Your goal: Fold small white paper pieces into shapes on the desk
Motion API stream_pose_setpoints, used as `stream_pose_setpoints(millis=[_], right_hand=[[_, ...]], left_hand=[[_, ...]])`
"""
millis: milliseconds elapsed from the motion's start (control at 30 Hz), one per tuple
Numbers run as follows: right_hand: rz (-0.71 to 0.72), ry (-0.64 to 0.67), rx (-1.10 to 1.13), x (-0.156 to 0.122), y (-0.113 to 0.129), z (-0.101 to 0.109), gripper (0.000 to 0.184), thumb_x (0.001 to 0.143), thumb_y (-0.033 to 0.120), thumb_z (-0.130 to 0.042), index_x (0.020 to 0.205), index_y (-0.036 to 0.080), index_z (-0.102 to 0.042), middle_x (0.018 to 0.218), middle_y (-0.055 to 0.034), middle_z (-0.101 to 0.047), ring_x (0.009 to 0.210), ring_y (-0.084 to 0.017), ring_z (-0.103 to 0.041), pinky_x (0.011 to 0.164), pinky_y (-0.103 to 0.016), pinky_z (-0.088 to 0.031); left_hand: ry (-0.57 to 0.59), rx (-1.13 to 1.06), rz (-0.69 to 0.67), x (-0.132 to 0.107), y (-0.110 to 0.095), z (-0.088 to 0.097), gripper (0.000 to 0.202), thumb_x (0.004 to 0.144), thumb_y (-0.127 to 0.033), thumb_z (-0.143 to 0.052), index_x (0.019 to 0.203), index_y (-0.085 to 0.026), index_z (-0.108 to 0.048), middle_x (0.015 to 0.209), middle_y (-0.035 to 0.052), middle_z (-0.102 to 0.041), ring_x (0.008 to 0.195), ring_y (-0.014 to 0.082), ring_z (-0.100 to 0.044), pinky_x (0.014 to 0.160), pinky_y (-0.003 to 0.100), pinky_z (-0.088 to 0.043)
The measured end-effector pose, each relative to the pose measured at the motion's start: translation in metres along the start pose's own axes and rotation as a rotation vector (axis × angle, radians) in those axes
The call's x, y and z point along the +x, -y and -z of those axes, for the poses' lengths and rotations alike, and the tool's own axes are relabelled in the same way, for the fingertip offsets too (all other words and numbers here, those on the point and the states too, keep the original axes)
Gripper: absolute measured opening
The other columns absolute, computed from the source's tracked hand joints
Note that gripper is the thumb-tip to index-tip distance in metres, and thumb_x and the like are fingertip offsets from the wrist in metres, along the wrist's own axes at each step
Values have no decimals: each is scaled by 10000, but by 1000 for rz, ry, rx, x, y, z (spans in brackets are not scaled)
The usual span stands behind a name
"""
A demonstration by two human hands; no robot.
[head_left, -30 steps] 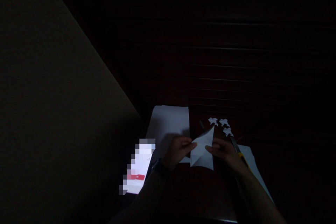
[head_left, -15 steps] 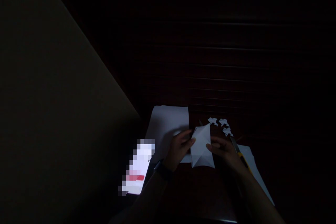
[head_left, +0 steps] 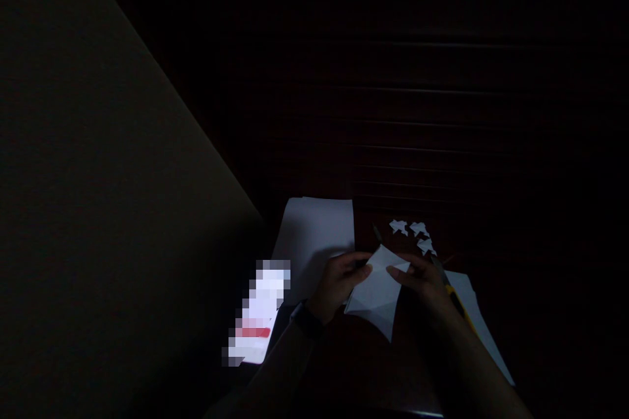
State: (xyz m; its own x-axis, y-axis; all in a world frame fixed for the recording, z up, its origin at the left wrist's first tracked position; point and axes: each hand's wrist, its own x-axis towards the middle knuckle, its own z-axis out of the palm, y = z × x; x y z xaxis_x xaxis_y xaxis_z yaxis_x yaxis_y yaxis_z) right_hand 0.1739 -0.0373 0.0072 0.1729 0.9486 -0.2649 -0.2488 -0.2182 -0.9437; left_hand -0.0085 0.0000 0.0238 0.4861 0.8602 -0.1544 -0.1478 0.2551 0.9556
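Note:
A white, creased sheet of paper (head_left: 377,291) is held up between my two hands, its surface slightly bowed and its corners pointed. My left hand (head_left: 339,280), with a dark watch (head_left: 307,321) on the wrist, pinches the left edge, thumb on the near face. On the right edge my right hand (head_left: 420,277) grips the same way, its fingers mostly behind the paper. Beyond them lie three small folded paper shapes (head_left: 419,230). To the right of my right hand is a yellow-and-black utility knife (head_left: 457,302), partly hidden by the forearm.
Larger white sheets (head_left: 317,229) lie at the left, and another white sheet (head_left: 486,327) at the right under the knife. A lit phone (head_left: 260,314) rests near my left forearm. A thin dark pointed object (head_left: 376,232) lies behind the held paper. The surroundings are very dark.
The held paper has turned clockwise and come a little lower and nearer. Both hands have shifted slightly with it and still grip its sides.

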Motion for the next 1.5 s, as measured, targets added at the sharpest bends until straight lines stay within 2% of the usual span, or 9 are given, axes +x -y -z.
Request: stream_pose_setpoints(millis=[200, 367, 533, 633, 767, 933, 1167, 1333, 1500], right_hand=[[71, -22, -75, 1, -1, 2, 347, 618, 316, -765, 931, 212, -657, 535, 29, -584, 504, -147, -543, 501, -260, -425], [125, 7, -126, 4, -5, 7, 182, 635, 299, -734, 782, 211, -671, 749, -31, -696, 658, -198, -623, 615, -306, -478], [220, -4, -308, 0, 1, 5, 47, 689, 231, -667, 726, 208, -681, 763, -37, -705, 734, -213, -640, 701, -330, -487], [260, 21, -318, -3, 6, 0, 160, 695, 185, -649, 849, 222, -669, 852, -39, -704, 790, -213, -640, 704, -318, -491], [256, 92, -196, -4, 6, -7, 445, 710, 164, -639, 1129, 259, -521, 957, -47, -678, 832, -208, -633, 674, -300, -498], [241, 141, -184, -2, 3, -6, 429, 738, 160, -600, 1143, 250, -494, 920, -36, -657, 803, -183, -618, 670, -279, -486], [244, 99, -270, -2, 2, -2, 419, 750, 163, -578, 1153, 238, -494, 760, 7, -636, 698, -154, -589, 610, -246, -462], [203, 147, -232, -4, 0, -8, 414, 743, 194, -619, 1136, 239, -496, 839, -10, -659, 740, -171, -606, 637, -265, -473], [215, 166, -250, -3, -3, -9, 432, 736, 244, -653, 1138, 230, -494, 904, -37, -660, 790, -196, -615, 681, -306, -490]], left_hand=[[-23, 41, 61, -3, -2, 5, 318, 715, -319, -665, 979, -142, -686, 901, 80, -689, 773, 190, -603, 661, 261, -442], [16, 33, 88, -2, -1, 4, 330, 783, -396, -575, 905, -119, -705, 797, 87, -688, 678, 161, -598, 584, 246, -424], [11, 80, 5, -1, 4, 1, 348, 714, -344, -669, 990, -133, -673, 917, 100, -690, 789, 189, -616, 662, 262, -452], [10, 164, 9, 0, 6, 0, 274, 725, -347, -653, 858, -114, -706, 833, 100, -701, 740, 191, -624, 644, 263, -455], [30, 264, -23, 0, 8, 0, 258, 745, -357, -625, 806, -121, -710, 788, 80, -701, 716, 189, -624, 627, 255, -453], [18, 321, -54, 1, 12, -2, 250, 774, -348, -588, 800, -126, -701, 792, 70, -700, 726, 187, -626, 633, 250, -460], [-34, 345, -98, 4, 17, 0, 278, 794, -364, -562, 777, -115, -683, 745, 64, -682, 690, 170, -611, 587, 227, -442], [-12, 324, -76, 5, 19, 0, 265, 804, -344, -545, 779, -119, -683, 757, 66, -685, 696, 173, -615, 590, 230, -447], [-31, 275, -54, 4, 18, -2, 149, 744, -225, -602, 780, -110, -689, 773, 74, -691, 725, 179, -626, 629, 239, -464]])
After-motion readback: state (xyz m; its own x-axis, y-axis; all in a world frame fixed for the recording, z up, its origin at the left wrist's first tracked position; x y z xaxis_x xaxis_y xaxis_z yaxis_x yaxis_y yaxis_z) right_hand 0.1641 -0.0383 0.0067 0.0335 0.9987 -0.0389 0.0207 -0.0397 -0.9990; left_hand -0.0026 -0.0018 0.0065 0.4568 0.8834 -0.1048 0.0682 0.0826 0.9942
